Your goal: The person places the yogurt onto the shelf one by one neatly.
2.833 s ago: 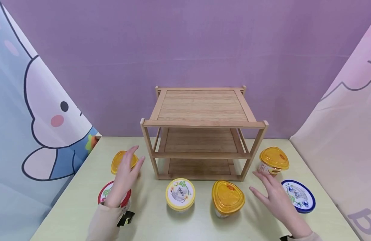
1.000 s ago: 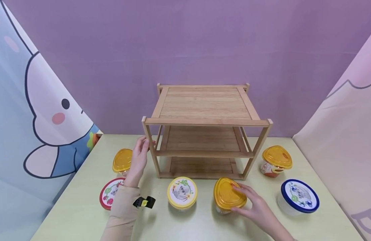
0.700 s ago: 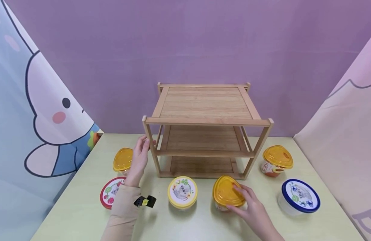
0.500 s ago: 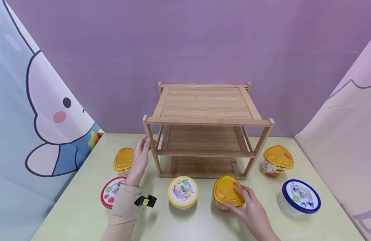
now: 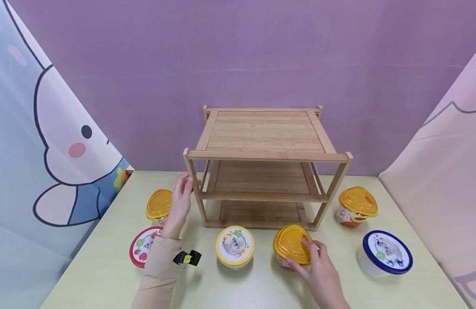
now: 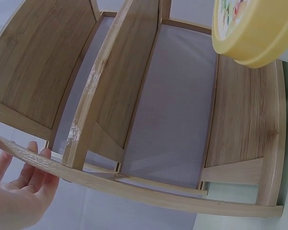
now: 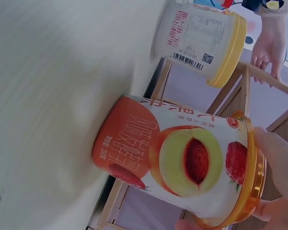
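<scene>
– Orange-lidded cup (image 7: 177, 158), where?
– Five o'clock off the wooden rack (image 5: 266, 133). I'm pinching its lid (image 5: 289, 245) with my right hand (image 5: 322, 277).
– Your left hand (image 5: 179, 208)?
– Gripping the rack's front upright (image 5: 200, 208), eight o'clock. Yellow-lidded tub (image 5: 234, 249) sits at seven, blue-lidded tub (image 5: 386, 253) at four.

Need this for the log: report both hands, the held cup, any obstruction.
Left hand grips front left rack post. Right hand holds peach-print cup at its orange lid. Nothing seen blocking; yellow-lidded tub stands beside, apart.
</scene>
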Tool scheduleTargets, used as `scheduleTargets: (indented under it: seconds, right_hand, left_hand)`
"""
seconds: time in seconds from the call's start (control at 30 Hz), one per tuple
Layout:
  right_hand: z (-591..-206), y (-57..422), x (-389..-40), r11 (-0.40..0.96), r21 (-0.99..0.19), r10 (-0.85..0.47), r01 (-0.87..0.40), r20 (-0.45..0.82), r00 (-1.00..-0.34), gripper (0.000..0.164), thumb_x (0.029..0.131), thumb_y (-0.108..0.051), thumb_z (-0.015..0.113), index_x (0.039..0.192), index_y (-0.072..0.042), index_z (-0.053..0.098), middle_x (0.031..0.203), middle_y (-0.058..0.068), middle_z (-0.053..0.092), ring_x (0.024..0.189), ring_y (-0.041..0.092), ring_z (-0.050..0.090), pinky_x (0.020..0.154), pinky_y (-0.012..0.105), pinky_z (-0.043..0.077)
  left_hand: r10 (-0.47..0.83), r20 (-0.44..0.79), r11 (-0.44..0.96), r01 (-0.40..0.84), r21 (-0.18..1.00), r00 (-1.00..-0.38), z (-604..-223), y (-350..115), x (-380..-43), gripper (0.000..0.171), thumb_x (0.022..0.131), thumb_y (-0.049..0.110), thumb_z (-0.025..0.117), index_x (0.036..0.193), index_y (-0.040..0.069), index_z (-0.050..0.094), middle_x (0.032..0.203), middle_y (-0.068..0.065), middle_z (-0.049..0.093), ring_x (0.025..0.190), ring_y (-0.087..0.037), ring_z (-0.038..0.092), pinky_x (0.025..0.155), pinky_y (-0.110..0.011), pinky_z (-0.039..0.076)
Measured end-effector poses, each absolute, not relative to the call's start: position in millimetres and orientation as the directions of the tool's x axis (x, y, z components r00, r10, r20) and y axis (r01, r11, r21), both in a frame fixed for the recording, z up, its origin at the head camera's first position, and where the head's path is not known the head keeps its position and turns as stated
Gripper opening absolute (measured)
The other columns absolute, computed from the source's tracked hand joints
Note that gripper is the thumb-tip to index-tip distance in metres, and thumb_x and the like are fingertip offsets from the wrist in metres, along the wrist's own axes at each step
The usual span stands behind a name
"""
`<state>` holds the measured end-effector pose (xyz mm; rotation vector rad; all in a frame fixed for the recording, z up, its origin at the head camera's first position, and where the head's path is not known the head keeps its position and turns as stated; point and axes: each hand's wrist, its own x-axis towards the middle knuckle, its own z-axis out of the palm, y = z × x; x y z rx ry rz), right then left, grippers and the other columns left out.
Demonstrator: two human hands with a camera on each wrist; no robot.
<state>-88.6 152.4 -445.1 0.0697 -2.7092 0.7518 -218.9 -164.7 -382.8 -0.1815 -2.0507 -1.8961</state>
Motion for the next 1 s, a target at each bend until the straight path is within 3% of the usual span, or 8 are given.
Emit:
scheduleTargets:
  seconds: [0.2, 0.33, 0.43, 0.6, 0.67, 0.83, 1.0]
  right_hand:
    - [-441, 161, -88, 0.833, -0.542, 0.033, -0.112, 0.25, -0.968, 0.063, 0.076, -0.047, 0.063, 0.12, -0.007, 0.045, 0.123, 0.027, 0.037, 0.1, 0.046, 0.048, 0.076, 0.058, 0.041]
    - [-447, 174, -91, 0.74, -0.64, -0.028, -0.205, 0.275, -0.961, 0.063, 0.075, -0.032, 0.07, 0.125, -0.009, 0.04, 0.128, 0.027, 0.031, 0.108, 0.048, 0.041, 0.078, 0.063, 0.037]
    - [-454, 179, -93, 0.648, -0.701, -0.075, -0.298, 0.33, -0.941, 0.068, 0.07, -0.02, 0.074, 0.127, -0.007, 0.04, 0.128, 0.022, 0.035, 0.113, 0.037, 0.039, 0.081, 0.059, 0.038]
    - [-461, 181, -95, 0.537, -0.754, -0.108, -0.377, 0.382, -0.918, 0.075, 0.064, -0.014, 0.077, 0.129, -0.007, 0.039, 0.128, 0.016, 0.04, 0.116, 0.004, 0.034, 0.08, 0.057, 0.04]
    - [-463, 181, -95, 0.514, -0.776, -0.108, -0.367, 0.365, -0.925, 0.075, 0.064, -0.013, 0.077, 0.128, -0.007, 0.038, 0.129, 0.017, 0.04, 0.116, 0.006, 0.034, 0.08, 0.058, 0.04]
    - [-465, 179, -96, 0.509, -0.806, -0.096, -0.303, 0.297, -0.95, 0.072, 0.064, -0.013, 0.077, 0.126, -0.005, 0.04, 0.13, 0.019, 0.041, 0.115, 0.034, 0.036, 0.082, 0.054, 0.04]
    - [-467, 178, -97, 0.526, -0.813, -0.06, -0.248, 0.255, -0.965, 0.067, 0.065, -0.01, 0.077, 0.123, -0.005, 0.043, 0.128, 0.018, 0.044, 0.113, 0.035, 0.039, 0.084, 0.048, 0.042]
  left_hand:
    - [-0.13, 0.322, 0.104, 0.31, 0.945, -0.938, -383, -165, -218, 0.033, 0.097, 0.018, 0.034, 0.119, -0.005, 0.04, 0.105, -0.031, 0.05, 0.103, -0.028, 0.048, 0.098, -0.039, 0.032]
    - [-0.126, 0.308, 0.104, 0.296, 0.949, -0.943, -383, -165, -218, 0.033, 0.097, 0.02, 0.034, 0.119, -0.003, 0.04, 0.105, -0.029, 0.051, 0.106, -0.031, 0.046, 0.099, -0.039, 0.031]
    - [-0.13, 0.311, 0.108, 0.298, 0.948, -0.942, -384, -165, -218, 0.033, 0.097, 0.021, 0.035, 0.119, -0.003, 0.04, 0.105, -0.028, 0.052, 0.105, -0.03, 0.047, 0.098, -0.039, 0.031]
    - [-0.132, 0.314, 0.124, 0.298, 0.946, -0.94, -383, -165, -219, 0.034, 0.097, 0.022, 0.034, 0.119, -0.003, 0.04, 0.105, -0.028, 0.052, 0.104, -0.028, 0.047, 0.098, -0.04, 0.031]
    - [-0.132, 0.312, 0.123, 0.297, 0.947, -0.941, -383, -165, -219, 0.034, 0.097, 0.022, 0.034, 0.119, -0.002, 0.04, 0.105, -0.028, 0.052, 0.103, -0.028, 0.048, 0.098, -0.04, 0.031]
    - [-0.135, 0.316, 0.108, 0.303, 0.947, -0.939, -381, -164, -218, 0.033, 0.097, 0.019, 0.034, 0.119, -0.004, 0.04, 0.105, -0.029, 0.052, 0.1, -0.023, 0.05, 0.097, -0.039, 0.032]
    - [-0.138, 0.315, 0.107, 0.302, 0.947, -0.939, -382, -164, -218, 0.032, 0.097, 0.018, 0.034, 0.119, -0.004, 0.041, 0.104, -0.029, 0.052, 0.094, -0.009, 0.051, 0.097, -0.037, 0.033]
